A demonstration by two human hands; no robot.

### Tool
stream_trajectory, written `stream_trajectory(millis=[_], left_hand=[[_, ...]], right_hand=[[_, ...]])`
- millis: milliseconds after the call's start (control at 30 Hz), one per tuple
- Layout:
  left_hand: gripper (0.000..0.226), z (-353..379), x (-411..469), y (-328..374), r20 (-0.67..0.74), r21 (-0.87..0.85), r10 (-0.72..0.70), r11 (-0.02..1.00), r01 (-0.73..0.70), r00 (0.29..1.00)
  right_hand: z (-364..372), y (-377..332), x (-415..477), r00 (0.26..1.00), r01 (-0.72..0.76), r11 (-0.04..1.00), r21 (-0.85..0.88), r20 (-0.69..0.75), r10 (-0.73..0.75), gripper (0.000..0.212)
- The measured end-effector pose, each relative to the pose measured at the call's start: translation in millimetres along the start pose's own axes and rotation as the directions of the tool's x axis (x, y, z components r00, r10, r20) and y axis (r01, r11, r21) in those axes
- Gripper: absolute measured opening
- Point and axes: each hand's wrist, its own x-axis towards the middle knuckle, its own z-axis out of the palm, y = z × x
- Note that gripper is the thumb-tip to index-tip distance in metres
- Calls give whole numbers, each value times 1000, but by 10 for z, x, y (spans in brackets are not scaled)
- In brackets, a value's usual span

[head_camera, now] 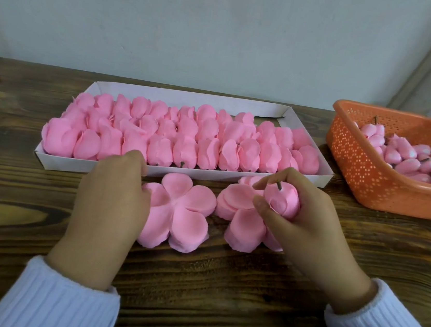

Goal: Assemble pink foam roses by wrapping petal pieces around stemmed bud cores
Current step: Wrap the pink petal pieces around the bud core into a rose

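The left hand (pixel 113 194) lies palm down over the edge of a flat petal piece (pixel 189 214) on the worktop (pixel 15 193). Its fingertips are hidden, so I cannot tell if it pinches. The right hand (pixel 306 229) curls round a bud core (pixel 283 201), stem up, above a second petal stack (pixel 242 221). The white tray (pixel 190 97) holds finished roses (pixel 185 138), and the orange basket (pixel 358 164) holds more buds (pixel 410 160).

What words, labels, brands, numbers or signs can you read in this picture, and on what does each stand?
No text can be read anywhere in this view.
The white tray: plain card, no print.
The orange basket: only punched holes, no label.
The petal pieces, the bud gripped by the right hand, and the sleeves: unmarked.
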Motion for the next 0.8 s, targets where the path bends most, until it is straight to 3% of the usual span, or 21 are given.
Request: stream_trajectory(millis=[800], left_hand=[[14,71,17,-15,-125,-214,112,967,-138,986]], right_hand=[[-9,-6,-6,1000,-7,1000,10,-8,7,9]])
